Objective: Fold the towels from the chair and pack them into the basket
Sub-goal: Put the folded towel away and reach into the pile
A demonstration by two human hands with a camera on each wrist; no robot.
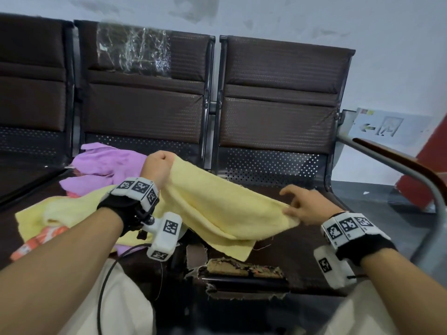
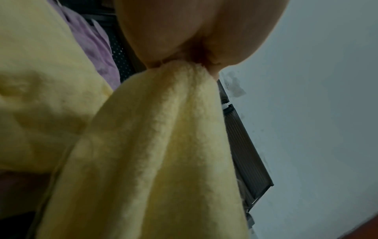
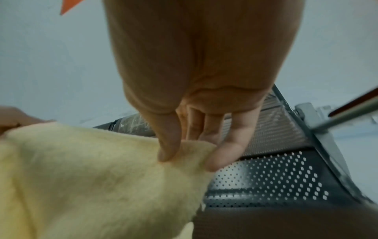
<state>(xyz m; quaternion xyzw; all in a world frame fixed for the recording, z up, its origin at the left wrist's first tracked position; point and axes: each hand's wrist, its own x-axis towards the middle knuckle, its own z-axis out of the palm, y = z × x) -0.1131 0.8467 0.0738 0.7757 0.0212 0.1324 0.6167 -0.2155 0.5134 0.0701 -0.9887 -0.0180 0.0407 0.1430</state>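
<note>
A pale yellow towel (image 1: 212, 204) hangs stretched between both hands above the brown chair seat (image 1: 297, 257). My left hand (image 1: 158, 166) is raised in a fist and grips one corner of this towel (image 2: 163, 129). My right hand (image 1: 296, 209) pinches the opposite corner between thumb and fingers, lower and to the right; the right wrist view shows the thumb (image 3: 169, 145) pressed on the towel (image 3: 92, 177). More towels lie on the left seat: a purple one (image 1: 106, 165), another yellow one (image 1: 63, 213) and an orange patterned one (image 1: 41, 240). No basket is in view.
A row of brown padded chairs (image 1: 278, 93) stands against a pale wall. A metal armrest with a wooden top (image 1: 411, 170) curves along the right. The seat's front edge (image 1: 242, 269) is torn, with padding showing. My light trousers (image 1: 121, 298) are at the bottom.
</note>
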